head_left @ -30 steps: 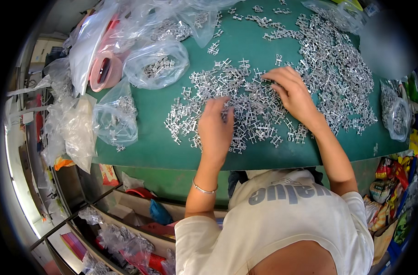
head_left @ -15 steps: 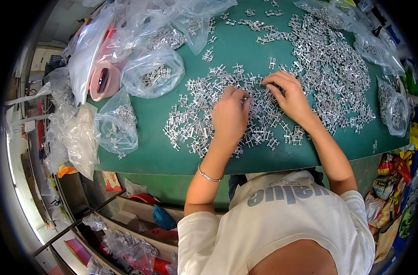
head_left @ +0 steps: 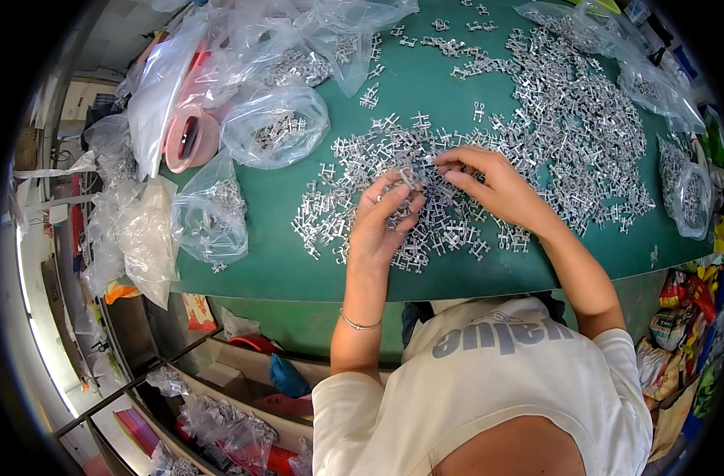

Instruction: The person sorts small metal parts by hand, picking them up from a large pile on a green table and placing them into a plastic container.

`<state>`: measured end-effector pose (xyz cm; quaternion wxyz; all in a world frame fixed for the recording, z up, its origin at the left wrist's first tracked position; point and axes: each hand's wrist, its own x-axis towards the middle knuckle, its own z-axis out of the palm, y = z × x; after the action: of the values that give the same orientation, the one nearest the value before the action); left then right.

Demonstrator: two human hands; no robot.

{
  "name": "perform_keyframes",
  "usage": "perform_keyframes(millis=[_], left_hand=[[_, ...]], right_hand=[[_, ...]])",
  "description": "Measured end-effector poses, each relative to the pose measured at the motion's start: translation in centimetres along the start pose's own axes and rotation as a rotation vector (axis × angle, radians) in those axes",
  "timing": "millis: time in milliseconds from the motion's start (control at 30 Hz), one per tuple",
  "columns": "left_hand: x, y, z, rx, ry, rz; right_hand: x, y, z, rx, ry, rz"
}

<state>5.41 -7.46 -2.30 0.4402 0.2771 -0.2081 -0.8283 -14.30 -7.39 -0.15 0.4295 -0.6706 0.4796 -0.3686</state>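
Note:
A loose pile of small silvery metal pieces (head_left: 346, 170) with hooked or branched ends lies on the green table in front of me. Over its middle, my left hand (head_left: 380, 218) is turned partly palm up. Its curled fingers and thumb hold a silvery metal piece (head_left: 410, 176), slightly blurred. Close to its right, my right hand (head_left: 493, 184) hovers at the pile with bent fingers drawn toward the thumb. Whatever those fingertips grip, if anything, is too small to make out.
A larger heap of metal pieces (head_left: 588, 135) spreads to the right. Clear plastic bags (head_left: 274, 127) with more pieces stand at left; another bag (head_left: 689, 194) sits at the right edge. A pink container (head_left: 205, 135) holds a dark red object. Below the green table (head_left: 298, 282) are bins.
My left hand has rolled from palm down to partly palm up, lifting a metal piece into view. My right hand has shifted slightly left and down, toward the left one.

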Motion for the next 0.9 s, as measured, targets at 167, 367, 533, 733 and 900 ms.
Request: perform_keyframes(millis=[167, 367, 533, 733, 900], left_hand=[[-0.5, -0.2, 1.5, 0.123, 0.028, -0.011], [-1.4, -1.4, 2.5, 0.108, 0.169, 0.048], [-2.1, -4.3, 4.0, 0.434, 0.284, 0.451], [-2.5, -6.0, 4.6, -0.182, 0.209, 0.301], [-2.9, -5.4, 2.0, -0.331, 0.118, -0.049]], right_hand=[[-0.5, -0.8, 1.2, 0.246, 0.006, 0.049], [-1.7, -2.4, 0.7, 0.094, -0.037, 0.176], [-2.4, -1.6, 1.7, 0.28, 0.186, 0.178], [-3.3, -1.9, 2.1, -0.09, 0.198, -0.089], [-3.1, -2.5, 1.2, -0.083, 0.07, -0.176]])
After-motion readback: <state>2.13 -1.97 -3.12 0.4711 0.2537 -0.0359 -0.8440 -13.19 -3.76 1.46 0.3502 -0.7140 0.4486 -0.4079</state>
